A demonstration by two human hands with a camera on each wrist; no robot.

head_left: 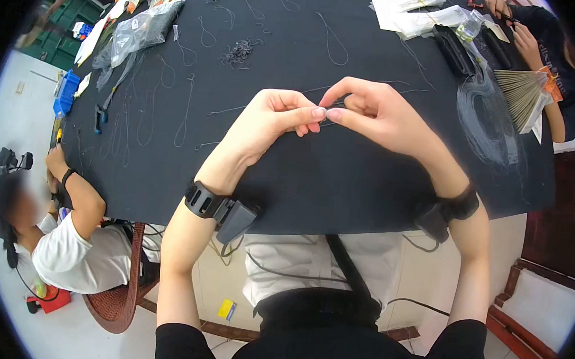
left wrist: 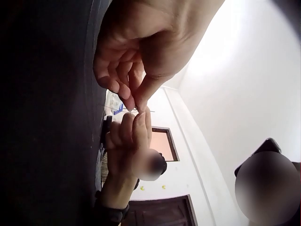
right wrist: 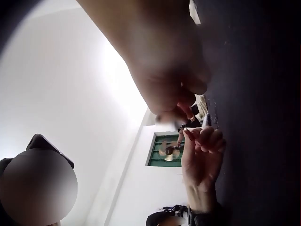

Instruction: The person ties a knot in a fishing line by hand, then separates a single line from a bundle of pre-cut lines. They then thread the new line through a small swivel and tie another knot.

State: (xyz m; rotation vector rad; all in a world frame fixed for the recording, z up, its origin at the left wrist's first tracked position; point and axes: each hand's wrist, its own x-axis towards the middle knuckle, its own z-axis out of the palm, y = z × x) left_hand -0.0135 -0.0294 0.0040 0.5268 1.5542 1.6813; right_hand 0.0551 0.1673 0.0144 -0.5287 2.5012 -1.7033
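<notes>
In the head view, both hands meet over the dark table, fingertips together. My left hand (head_left: 275, 115) pinches a thin grey cord (head_left: 229, 112) between thumb and forefinger. From the other side, my right hand (head_left: 385, 116) pinches the same spot, its forefinger arched. Fine strands stick out past the hands to left and right. The pinched part is mostly hidden by the fingertips. In the left wrist view, a hair-thin strand runs out beside the touching fingertips. The right wrist view shows the left hand (right wrist: 204, 157) with curled fingers and raised thumb.
Several cord loops (head_left: 337, 43) lie across the dark table (head_left: 340, 190). Beyond the hands is a pile of small dark pieces (head_left: 239, 53). Blue-handled pliers (head_left: 100, 118) and a plastic bag (head_left: 141, 29) lie left; a coil of clear line (head_left: 485, 120) lies right. Other people sit at both sides.
</notes>
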